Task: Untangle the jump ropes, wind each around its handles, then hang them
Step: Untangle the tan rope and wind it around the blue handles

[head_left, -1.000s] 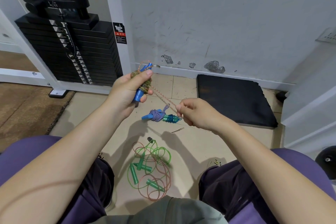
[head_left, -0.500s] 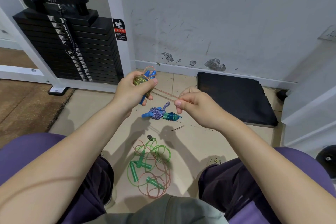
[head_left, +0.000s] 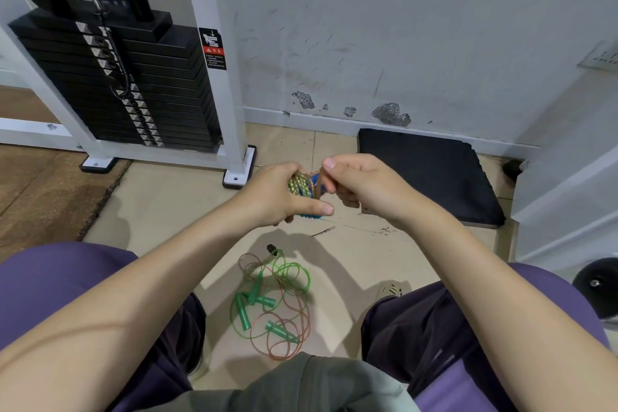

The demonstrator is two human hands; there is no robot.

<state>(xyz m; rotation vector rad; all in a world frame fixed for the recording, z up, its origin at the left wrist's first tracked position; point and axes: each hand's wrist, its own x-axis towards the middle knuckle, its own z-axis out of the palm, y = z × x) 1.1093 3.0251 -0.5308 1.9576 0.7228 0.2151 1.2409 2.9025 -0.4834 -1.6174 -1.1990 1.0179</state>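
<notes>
A rope-wound bundle of blue handles [head_left: 302, 189] is gripped in the left hand [head_left: 279, 196]; its loose rope end appears to be pinched by the right hand [head_left: 359, 182], held just beside it. Tangled green and pink jump ropes [head_left: 271, 301] are left on the floor [head_left: 160, 207], below both hands.

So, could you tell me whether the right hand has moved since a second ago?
Yes. The right hand has risen toward the black mat and closed in on the left hand.
</notes>
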